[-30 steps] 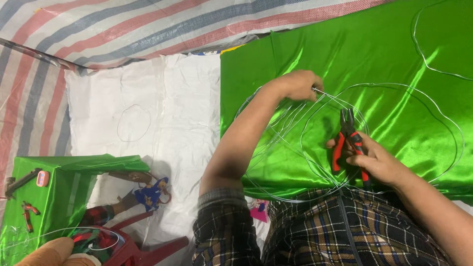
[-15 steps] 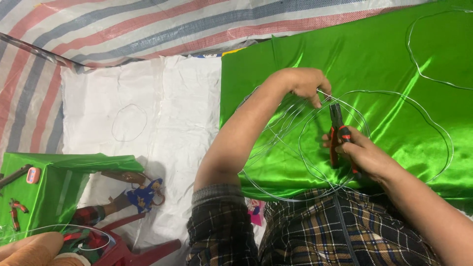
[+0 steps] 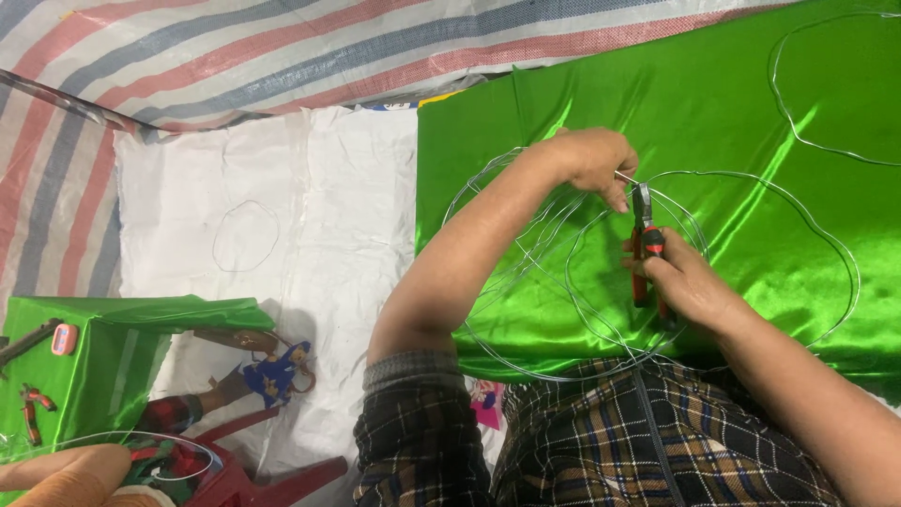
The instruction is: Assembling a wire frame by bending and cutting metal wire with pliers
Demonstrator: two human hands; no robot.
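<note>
— What has the person got in each hand?

— The right hand [image 3: 690, 282] is wrapped tight around the red-and-black handles of a pair of pliers [image 3: 643, 246], nose pointing away from the body. The left hand [image 3: 593, 161] is curled, fingertips pressed together on a thin silver wire [image 3: 526, 361], right where the pliers' tip meets it.

— Where does that wire lie?

— It runs in several overlapping loops over a shiny green satin cloth [image 3: 713, 103], circling both hands and sweeping back toward the person's plaid shirt [image 3: 601, 441]. A bigger loop swings out to the right, and a separate wire ring [image 3: 821, 84] lies well apart at the cloth's far right corner.

— What is beside the green cloth?

— To the left it borders a crumpled white sheet [image 3: 310, 197], on which one small wire loop [image 3: 246, 235] lies alone. Beyond both spreads a tarp striped red, blue and white [image 3: 235, 56].

— And the lower left corner?

— A low surface draped in more green fabric [image 3: 103, 366], with a small pair of red-handled pliers [image 3: 33, 408] on it and a dark tool near its left edge. Just right of it, on the white sheet, lies a little blue figure [image 3: 277, 371]. At the very bottom edge part of another person's hand [image 3: 66, 468] shows next to a wire loop and a dark red plastic stool [image 3: 253, 474]; whether that hand grips anything, I cannot tell.
</note>
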